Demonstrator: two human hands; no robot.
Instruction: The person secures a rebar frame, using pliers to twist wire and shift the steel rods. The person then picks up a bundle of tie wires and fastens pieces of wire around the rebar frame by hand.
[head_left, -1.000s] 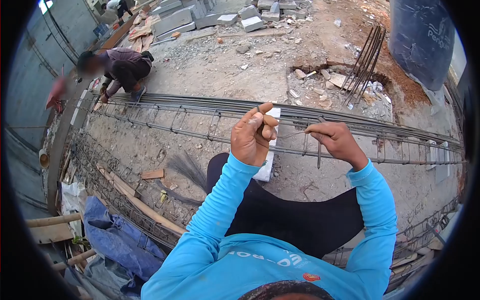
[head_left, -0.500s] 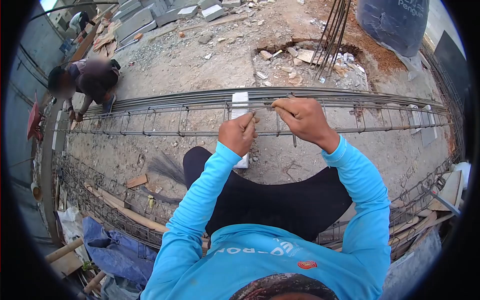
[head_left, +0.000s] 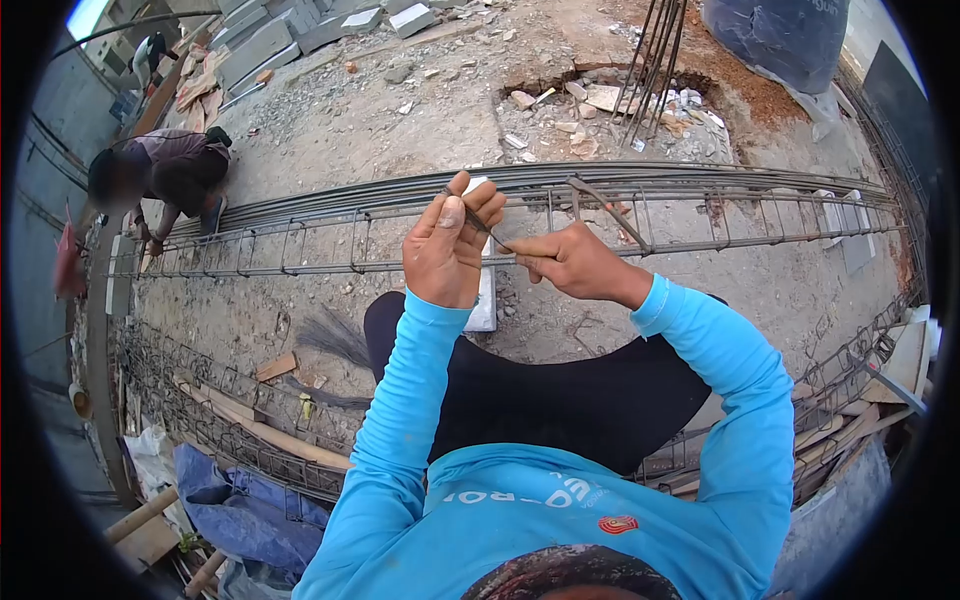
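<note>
My left hand (head_left: 445,250) is turned palm up, thumb and fingers closed on a short dark strand of wire (head_left: 487,232). At the wire's lower end, my right hand (head_left: 580,264) pinches it between thumb and forefinger. Both hands are above a long rebar cage (head_left: 330,267) made of thin bars and square stirrups. Just beyond my right hand, a bent steel stirrup (head_left: 612,212) leans at a slant on the cage. A pale block (head_left: 482,305) lies beneath the cage, partly hidden by my left hand.
A bundle of long bars (head_left: 330,203) lies behind the cage. At the left, a co-worker (head_left: 175,175) crouches with hands at the cage's end. Upright bars (head_left: 655,65) rise from a rubble-filled pit. Loose wires (head_left: 335,338) and a wood scrap (head_left: 276,366) lie on the ground.
My left hand has turned palm up and moved slightly left and up. My right hand has moved lower and left to the wire. The stirrup beside it now leans where it stood nearly upright.
</note>
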